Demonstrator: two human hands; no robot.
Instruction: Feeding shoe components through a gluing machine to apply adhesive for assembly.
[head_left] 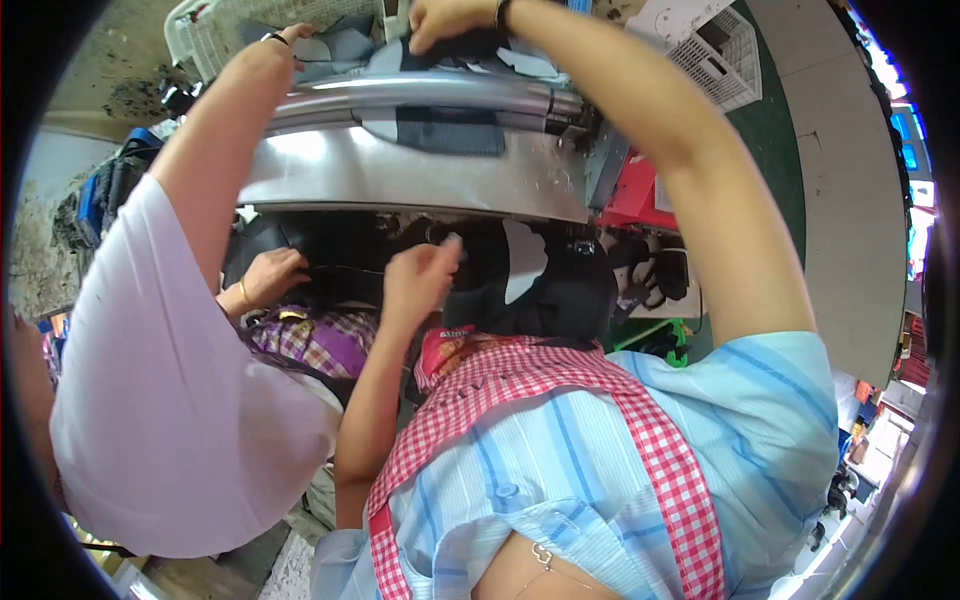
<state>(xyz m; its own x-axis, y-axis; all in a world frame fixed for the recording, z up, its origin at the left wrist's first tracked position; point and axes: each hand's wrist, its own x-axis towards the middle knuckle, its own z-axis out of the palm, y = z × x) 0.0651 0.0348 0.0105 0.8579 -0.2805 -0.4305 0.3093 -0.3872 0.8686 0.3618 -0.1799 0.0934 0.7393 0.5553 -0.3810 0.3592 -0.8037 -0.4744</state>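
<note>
My left hand [418, 285] is raised above black fabric pieces [475, 265] gathered between my lap and the metal plate. Its thumb and fingers are pinched together; whether something small is between them I cannot make out. My right hand [452, 20] reaches over the shiny metal bar [420, 93], at the top edge of the picture. Its fingers curl down at dark and grey flat cut pieces [385, 60], and what they grip is hidden. A dark grey piece [450, 135] lies on the metal plate [400, 180] just below the bar. One pale grey shape [525, 262] shows among the black fabric.
At my left a co-worker in a white sleeve [180, 400] has one hand [285, 45] at a white basket [205, 40], the other [268, 280] on black fabric. A white crate [715, 60] stands far right, a red box [637, 195] beside the plate.
</note>
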